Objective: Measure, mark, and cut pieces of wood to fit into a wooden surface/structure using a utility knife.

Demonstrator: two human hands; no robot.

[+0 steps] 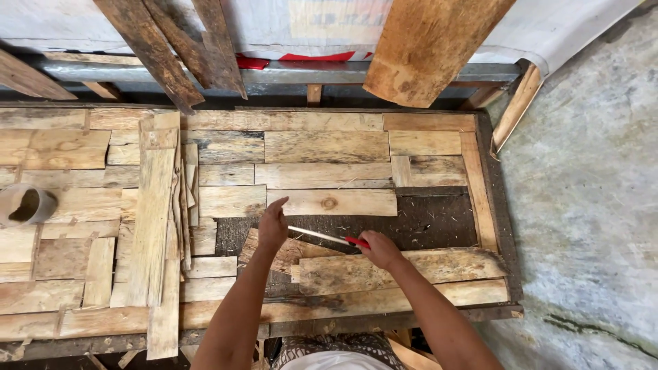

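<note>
My left hand (273, 225) presses its fingers on the free end of a pale measuring tape strip (317, 235), at the edge of the dark bare gap (432, 220) in a patchwork of wooden boards. My right hand (379, 249) grips the red tape measure case (357, 242), with the strip stretched between both hands. Under my hands lie a rough loose board (404, 270) and a smaller tilted wood piece (284, 253). A knotted plank (332, 203) borders the gap above.
A stack of long thin slats (157, 219) lies across the boards at left. A roll of tape (27, 205) sits at the far left. Weathered planks (171, 48) and a wide board (425, 48) lean at the back. Concrete floor (589, 192) lies right.
</note>
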